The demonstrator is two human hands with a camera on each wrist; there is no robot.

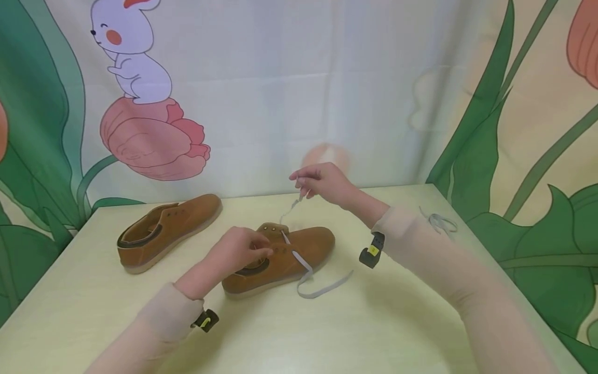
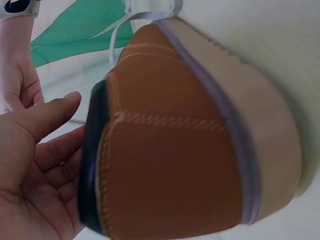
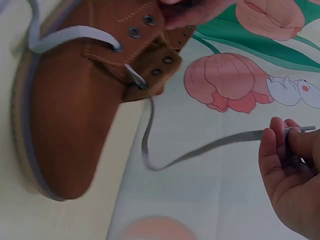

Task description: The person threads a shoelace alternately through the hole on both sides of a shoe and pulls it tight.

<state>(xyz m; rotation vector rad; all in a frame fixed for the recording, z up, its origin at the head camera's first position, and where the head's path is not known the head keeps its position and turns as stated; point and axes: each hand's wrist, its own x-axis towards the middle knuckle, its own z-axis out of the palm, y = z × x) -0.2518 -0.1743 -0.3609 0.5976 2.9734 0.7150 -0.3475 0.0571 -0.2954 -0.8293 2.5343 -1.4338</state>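
A brown lace-up shoe [image 1: 310,241] stands on the table with its toe to the right. Its grey shoelace [image 1: 303,265] runs through the front eyelets, and one free end lies loosely curved on the table. My right hand [image 1: 322,182], raised beyond the shoe, pinches the other end; in the right wrist view the lace's tip [image 3: 307,128] sticks out past the fingers. My left hand [image 1: 240,246] holds the shoe by its opening near the upper eyelets [image 3: 148,20], which have no lace in them. The collar partly hides its fingers in the left wrist view.
A second brown shoe [image 1: 182,223], with bare eyelets, stands at the back left. Another grey shoelace [image 1: 441,223] lies bundled at the right, beside the right sleeve. A printed curtain [image 1: 280,104] hangs right behind the table's far edge.
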